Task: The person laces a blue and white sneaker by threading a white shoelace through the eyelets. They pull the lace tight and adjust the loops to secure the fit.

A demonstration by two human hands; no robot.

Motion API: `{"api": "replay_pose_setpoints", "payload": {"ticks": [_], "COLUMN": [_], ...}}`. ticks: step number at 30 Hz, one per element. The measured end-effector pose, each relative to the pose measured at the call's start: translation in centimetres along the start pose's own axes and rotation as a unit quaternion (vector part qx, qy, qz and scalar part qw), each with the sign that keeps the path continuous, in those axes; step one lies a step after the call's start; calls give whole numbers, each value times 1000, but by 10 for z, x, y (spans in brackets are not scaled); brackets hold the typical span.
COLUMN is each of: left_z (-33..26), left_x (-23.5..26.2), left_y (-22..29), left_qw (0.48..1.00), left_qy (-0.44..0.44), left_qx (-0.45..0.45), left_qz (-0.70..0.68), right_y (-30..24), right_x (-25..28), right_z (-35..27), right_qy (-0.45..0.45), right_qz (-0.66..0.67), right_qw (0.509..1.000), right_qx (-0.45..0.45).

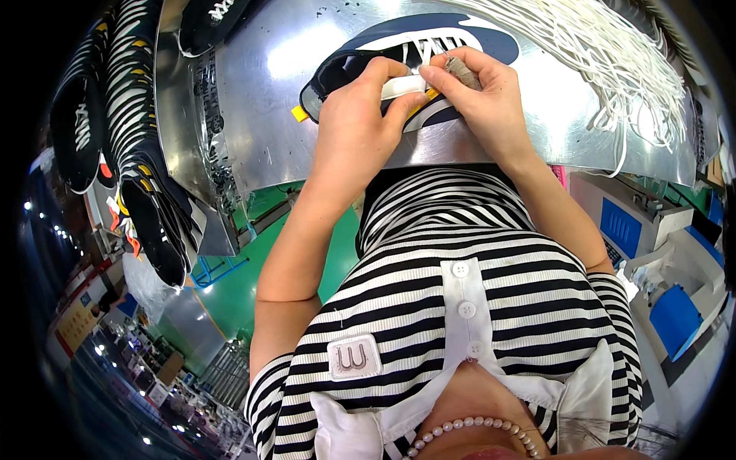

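Head view shows both hands meeting over a dark blue and white shoe lying on the shiny metal tabletop. At the shoe's near side, the left hand has its grip closed around a white strap-like piece, thumb and fingers pinching it, while the right hand has its grip narrowed to fingertips pinching a small grey piece just above that strap. Right of the shoe lies a loose bundle of white laces; left of it, beyond the tabletop's edge, hangs a row of black striped shoes.

Both forearms reach forward, left hand and right hand fingertips pinched together.
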State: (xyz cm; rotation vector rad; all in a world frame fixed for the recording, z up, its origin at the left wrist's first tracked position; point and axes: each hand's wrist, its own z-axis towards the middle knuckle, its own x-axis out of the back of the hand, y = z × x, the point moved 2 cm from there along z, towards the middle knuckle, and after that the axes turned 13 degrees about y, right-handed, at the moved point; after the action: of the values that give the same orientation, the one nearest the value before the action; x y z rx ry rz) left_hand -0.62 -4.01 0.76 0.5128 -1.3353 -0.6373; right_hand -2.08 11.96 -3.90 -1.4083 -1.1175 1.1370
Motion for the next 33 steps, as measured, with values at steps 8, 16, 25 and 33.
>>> {"api": "replay_pose_setpoints", "payload": {"ticks": [8,16,25,33], "left_z": [1,3,-5,6], "left_x": [-13,-14,-10,4], "left_y": [-5,-1,-3,2], "left_qw": [993,991,997,980], "left_qy": [96,70,1,-195], "left_qx": [-75,-112,-75,-45], "left_qz": [-4,-7,-13,-4], "right_y": [-18,-14,-35,0], "right_x": [24,26,45,26], "right_z": [-26,-19,6,30], "right_qy": [-44,-56,-182,71], "right_qz": [-134,-206,-269,-285], "right_qw": [989,976,945,914], "right_qx": [36,37,-30,281]}}
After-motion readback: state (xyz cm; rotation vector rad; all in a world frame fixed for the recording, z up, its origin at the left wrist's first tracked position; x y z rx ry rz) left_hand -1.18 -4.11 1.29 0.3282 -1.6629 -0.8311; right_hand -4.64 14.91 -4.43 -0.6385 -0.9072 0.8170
